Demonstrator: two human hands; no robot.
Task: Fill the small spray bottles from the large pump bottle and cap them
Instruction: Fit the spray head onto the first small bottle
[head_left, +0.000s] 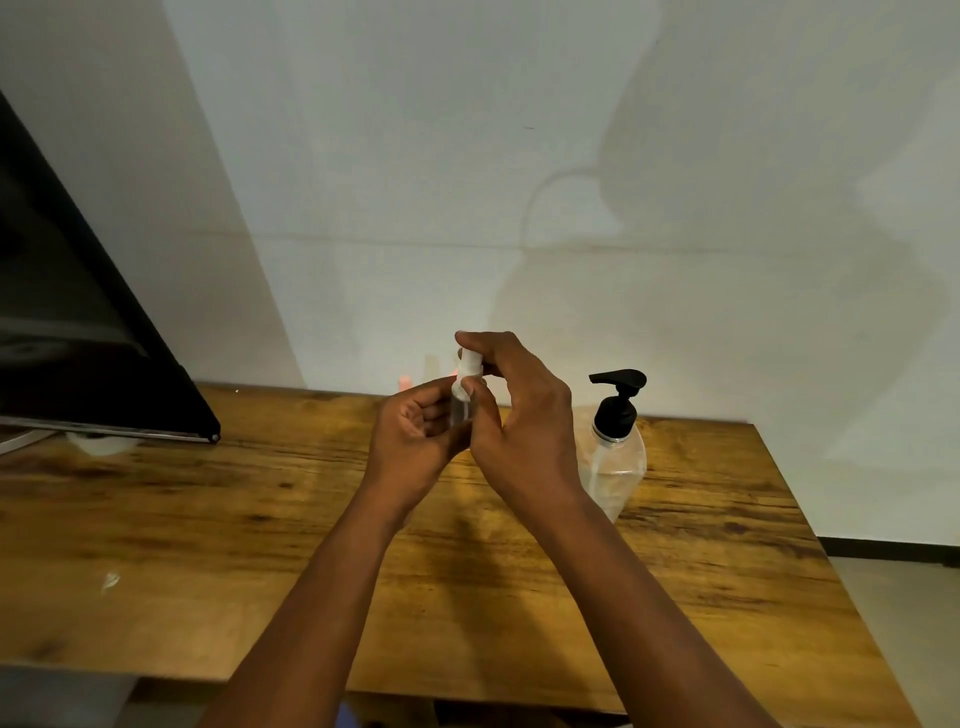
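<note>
Wooden table (208, 519); spray bottle (461, 408) between both hands.

You see dim, warm light; soft shadows fall on the far wall (519, 156), the hands blur slightly, and edges bend.

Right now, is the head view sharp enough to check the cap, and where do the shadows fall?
Head view: small spray bottle and its white cap are soft with blur; both hands' fingers hide part of them; large shadows fall on the wall behind; wide-angle distortion tilts the monitor.
</note>
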